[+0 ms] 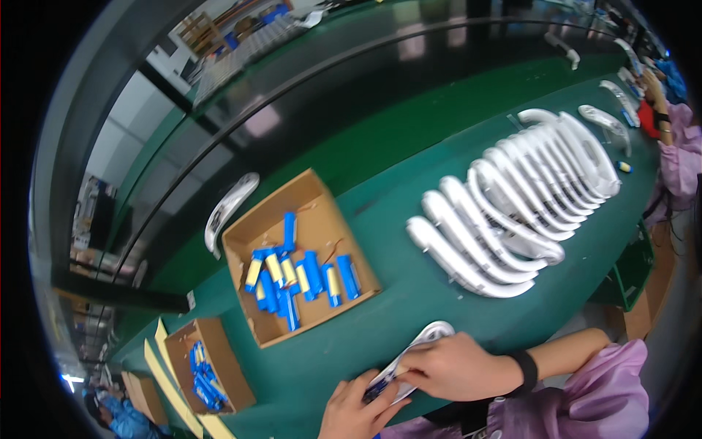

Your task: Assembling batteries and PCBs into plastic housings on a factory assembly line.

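Observation:
Near the front edge of the bench, a white curved plastic housing (436,331) lies slantwise between my hands, with dark parts showing inside it. My left hand (356,411) grips its lower end, thumb and fingers on its sides. Over its middle, my right hand (455,367), with a black band at the wrist, is closed in a pinch against the inside. What those fingertips hold, if anything, is hidden. Ahead and to the left stands an open cardboard box (322,192) with several blue battery packs (313,272), some bearing pale yellow patches and thin wires.
A row of several similar white housings (512,205) lies on the green bench (380,219) to the right. A smaller cardboard box (212,333) holds more blue packs beside yellow strips (170,380). One housing (230,208) lies far left. Another person's arm (662,124) is at far right.

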{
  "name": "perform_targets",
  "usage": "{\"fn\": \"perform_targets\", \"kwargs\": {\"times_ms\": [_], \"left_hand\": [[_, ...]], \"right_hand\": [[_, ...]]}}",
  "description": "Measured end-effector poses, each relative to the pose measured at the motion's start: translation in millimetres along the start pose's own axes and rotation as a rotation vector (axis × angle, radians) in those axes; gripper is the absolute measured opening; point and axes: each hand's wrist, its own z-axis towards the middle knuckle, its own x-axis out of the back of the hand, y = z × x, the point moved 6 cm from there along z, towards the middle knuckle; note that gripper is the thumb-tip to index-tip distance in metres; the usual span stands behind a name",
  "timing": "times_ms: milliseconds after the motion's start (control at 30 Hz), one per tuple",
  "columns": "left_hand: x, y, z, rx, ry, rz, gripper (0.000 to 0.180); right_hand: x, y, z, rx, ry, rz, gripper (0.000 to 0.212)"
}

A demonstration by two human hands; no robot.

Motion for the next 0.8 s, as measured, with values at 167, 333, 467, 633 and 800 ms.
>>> {"fn": "perform_targets", "kwargs": {"times_ms": [167, 333, 467, 633, 800], "left_hand": [[6.8, 4.1, 10.4, 0.103, -0.154, 0.012, 0.036], [5.8, 6.7, 13.4, 0.114, -0.254, 0.043, 0.041], [-0.3, 9.5, 20.7, 0.093, -0.3, 0.001, 0.044], [-8.7, 11.0, 18.9, 0.158, -0.294, 0.023, 0.042], [-5.1, 16.4, 23.6, 0.121, -0.222, 0.007, 0.037]], "right_hand": [[-26.7, 10.7, -1.1, 0.001, -0.149, -0.075, 0.017], [-13.6, 3.5, 3.6, 0.139, 0.065, 0.145, 0.029], [-16.8, 10.4, 5.2, 0.14, 0.07, 0.096, 0.027], [-15.8, 7.0, 7.3, 0.166, 0.037, 0.117, 0.026], [-1.1, -4.8, -7.7, 0.182, 0.012, 0.229, 0.024]]}}
